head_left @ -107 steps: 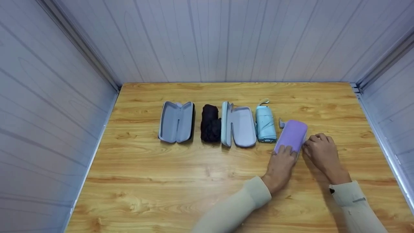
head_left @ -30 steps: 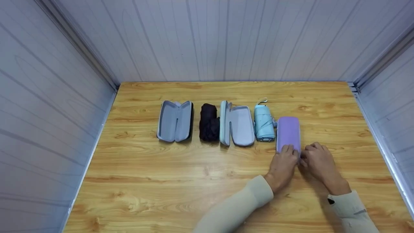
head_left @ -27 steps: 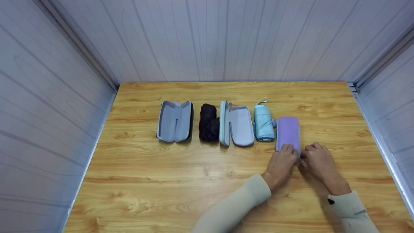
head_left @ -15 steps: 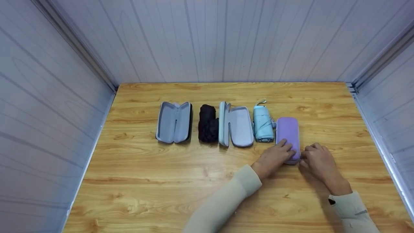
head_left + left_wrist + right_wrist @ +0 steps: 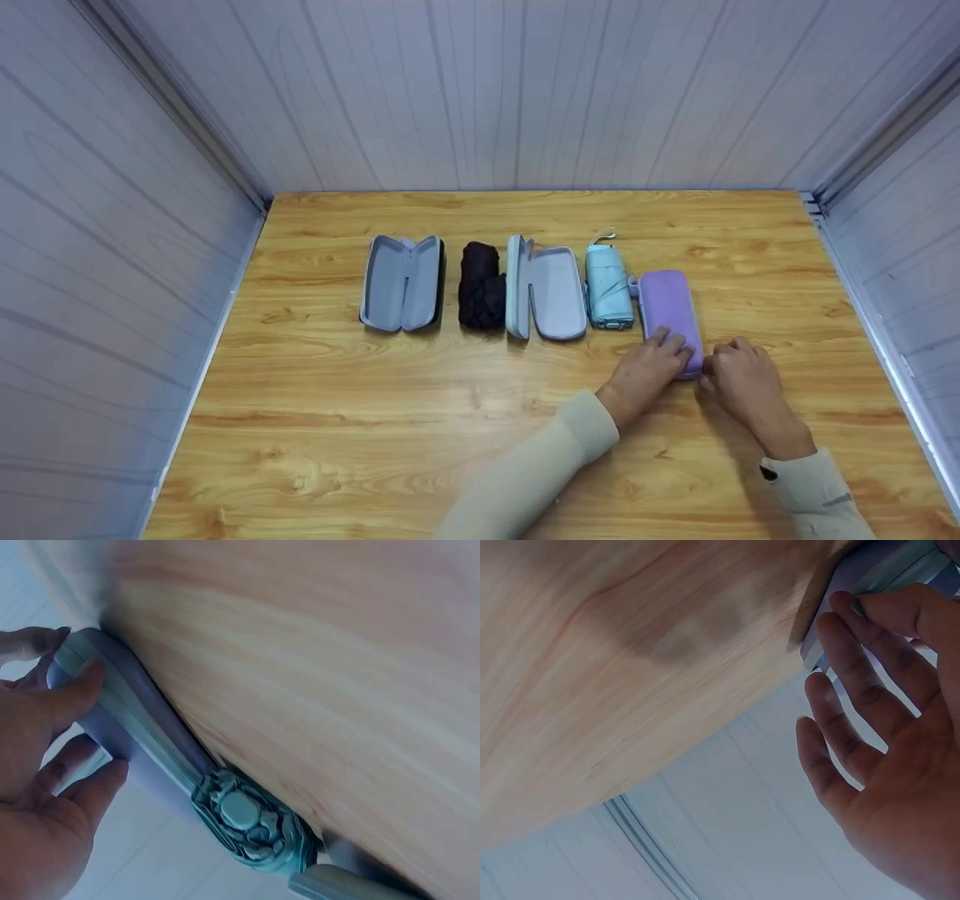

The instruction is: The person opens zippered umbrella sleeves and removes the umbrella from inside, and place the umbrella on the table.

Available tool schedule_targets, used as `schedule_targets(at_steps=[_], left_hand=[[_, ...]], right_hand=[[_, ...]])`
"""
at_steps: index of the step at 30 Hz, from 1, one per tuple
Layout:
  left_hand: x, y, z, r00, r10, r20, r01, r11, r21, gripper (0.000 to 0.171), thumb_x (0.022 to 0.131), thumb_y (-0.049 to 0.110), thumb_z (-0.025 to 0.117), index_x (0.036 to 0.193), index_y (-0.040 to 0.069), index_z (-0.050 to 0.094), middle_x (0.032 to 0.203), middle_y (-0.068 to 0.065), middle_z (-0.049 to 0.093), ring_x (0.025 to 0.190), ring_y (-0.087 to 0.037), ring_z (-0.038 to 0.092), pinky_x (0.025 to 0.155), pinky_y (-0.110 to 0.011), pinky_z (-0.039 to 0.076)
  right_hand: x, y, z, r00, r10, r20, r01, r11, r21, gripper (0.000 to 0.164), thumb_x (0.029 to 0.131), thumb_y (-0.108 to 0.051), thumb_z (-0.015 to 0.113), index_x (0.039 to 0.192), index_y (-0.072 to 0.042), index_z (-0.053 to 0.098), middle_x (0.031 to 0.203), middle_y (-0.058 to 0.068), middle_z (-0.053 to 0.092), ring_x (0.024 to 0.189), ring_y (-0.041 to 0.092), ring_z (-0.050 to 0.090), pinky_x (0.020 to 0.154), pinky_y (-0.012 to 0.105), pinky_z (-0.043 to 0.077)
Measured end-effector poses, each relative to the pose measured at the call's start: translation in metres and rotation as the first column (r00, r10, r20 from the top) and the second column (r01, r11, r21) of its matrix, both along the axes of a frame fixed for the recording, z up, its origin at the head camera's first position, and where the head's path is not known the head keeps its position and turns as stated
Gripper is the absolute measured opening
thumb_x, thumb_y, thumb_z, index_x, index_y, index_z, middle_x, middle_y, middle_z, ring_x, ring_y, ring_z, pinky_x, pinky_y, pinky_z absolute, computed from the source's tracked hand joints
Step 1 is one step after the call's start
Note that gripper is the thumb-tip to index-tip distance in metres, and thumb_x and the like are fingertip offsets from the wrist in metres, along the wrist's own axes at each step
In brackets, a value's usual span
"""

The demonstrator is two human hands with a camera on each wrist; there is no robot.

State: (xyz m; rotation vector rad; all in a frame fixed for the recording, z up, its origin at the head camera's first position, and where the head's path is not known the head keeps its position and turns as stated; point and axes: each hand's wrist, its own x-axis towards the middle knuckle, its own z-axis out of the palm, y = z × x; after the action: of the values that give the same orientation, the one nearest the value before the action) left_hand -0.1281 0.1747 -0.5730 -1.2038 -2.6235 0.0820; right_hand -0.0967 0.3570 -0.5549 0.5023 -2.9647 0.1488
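Note:
A closed purple hard case (image 5: 666, 300) lies on the wooden table at the right, its far end slightly left of its near end. My left hand (image 5: 646, 373) holds the near end, fingertips on top; the left wrist view shows the thumb (image 5: 79, 690) against the pale zip band along its side. At the near right corner my right hand (image 5: 744, 382) pinches with thumb and index finger at the zip band; the zipper pull itself is hidden by the fingers. In the right wrist view the other fingers (image 5: 829, 709) stretch loosely away from the case.
Left of the purple case lie a light blue folded umbrella (image 5: 609, 289), an open mint case (image 5: 559, 292), a black folded umbrella (image 5: 480, 289) and an open grey-lined case (image 5: 386, 285). White panel walls (image 5: 480, 90) stand behind and at both sides.
My right hand has moved along the case's right side toward its near corner. The case has turned counterclockwise. My left hand has shifted its hold at the near end.

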Motion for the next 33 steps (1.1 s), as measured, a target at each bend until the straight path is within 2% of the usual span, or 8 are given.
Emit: schedule_targets(at_steps=[6,10,16,22,25,27,30,33], left_hand=[[0.004,0.008,-0.001,0.998,0.033,0.047,-0.033,0.999,0.0,0.042,0.104,0.013,0.065,0.144,0.024,0.064,0.14,0.005,0.06,0.14,-0.019,0.055,0.1,-0.021,0.054],[0.007,0.013,-0.003,0.998,0.063,-0.003,-0.063,0.998,-0.013,0.042,0.104,0.014,0.064,0.145,0.024,0.064,0.138,0.005,0.061,0.138,-0.017,0.056,0.099,-0.019,0.053],[0.009,0.02,-0.006,0.993,0.103,-0.054,-0.104,0.994,-0.017,0.039,0.105,0.026,0.065,0.144,0.026,0.064,0.134,0.007,0.06,0.133,-0.014,0.055,0.096,-0.015,0.053],[0.006,0.018,-0.005,0.995,0.082,-0.061,-0.083,0.997,-0.001,0.038,0.103,0.035,0.067,0.14,0.026,0.065,0.131,0.009,0.059,0.129,-0.013,0.053,0.102,-0.019,0.05],[0.002,0.013,-0.002,0.999,0.044,-0.015,-0.044,0.999,-0.014,0.034,0.107,0.029,0.061,0.141,0.027,0.064,0.136,0.008,0.057,0.134,-0.015,0.049,0.11,-0.024,0.047],[-0.002,0.009,0.001,0.999,0.019,0.042,-0.017,0.999,-0.036,0.038,0.109,0.025,0.058,0.146,0.028,0.061,0.148,0.005,0.052,0.144,-0.019,0.044,0.116,-0.027,0.043],[-0.009,0.003,0.004,0.993,-0.018,0.12,0.027,0.997,-0.073,0.049,0.11,0.018,0.055,0.157,0.032,0.052,0.167,-0.001,0.038,0.157,-0.025,0.032,0.124,-0.033,0.035],[-0.012,-0.001,0.005,0.987,-0.041,0.153,0.057,0.993,-0.107,0.054,0.111,0.019,0.051,0.162,0.034,0.044,0.174,-0.002,0.028,0.16,-0.026,0.026,0.126,-0.035,0.031]], right_hand=[[0.005,-0.007,0.004,0.994,-0.098,0.041,0.097,0.995,0.007,0.017,0.078,-0.005,0.085,0.068,-0.002,0.072,0.077,0.016,0.068,0.083,0.043,0.062,0.075,0.061,0.051],[0.01,-0.015,0.006,0.983,-0.17,0.065,0.171,0.985,-0.011,0.018,0.08,-0.005,0.084,0.07,0.002,0.07,0.077,0.019,0.068,0.082,0.044,0.061,0.074,0.062,0.052],[0.014,-0.027,0.004,0.974,-0.225,0.032,0.227,0.972,-0.061,0.023,0.079,-0.007,0.086,0.075,0.008,0.07,0.075,0.023,0.068,0.078,0.047,0.063,0.067,0.064,0.052],[0.016,-0.029,0.003,0.968,-0.249,0.036,0.251,0.963,-0.098,0.025,0.081,-0.006,0.084,0.069,0.004,0.065,0.071,0.021,0.066,0.074,0.047,0.062,0.064,0.061,0.051],[0.015,-0.027,0.004,0.967,-0.246,0.063,0.251,0.963,-0.1,0.03,0.081,-0.004,0.083,0.062,-0.003,0.059,0.068,0.017,0.064,0.073,0.045,0.061,0.064,0.061,0.05],[0.015,-0.026,0.006,0.967,-0.24,0.088,0.247,0.965,-0.092,0.029,0.081,-0.004,0.081,0.061,-0.004,0.06,0.069,0.017,0.065,0.075,0.045,0.062,0.068,0.062,0.05],[0.014,-0.024,0.008,0.965,-0.231,0.125,0.242,0.968,-0.074,0.023,0.082,-0.004,0.08,0.063,-0.003,0.067,0.073,0.019,0.068,0.08,0.047,0.063,0.073,0.066,0.05],[0.015,-0.021,0.01,0.963,-0.229,0.143,0.238,0.97,-0.056,0.017,0.082,-0.005,0.081,0.067,-0.001,0.073,0.077,0.021,0.071,0.082,0.047,0.063,0.076,0.067,0.05]])
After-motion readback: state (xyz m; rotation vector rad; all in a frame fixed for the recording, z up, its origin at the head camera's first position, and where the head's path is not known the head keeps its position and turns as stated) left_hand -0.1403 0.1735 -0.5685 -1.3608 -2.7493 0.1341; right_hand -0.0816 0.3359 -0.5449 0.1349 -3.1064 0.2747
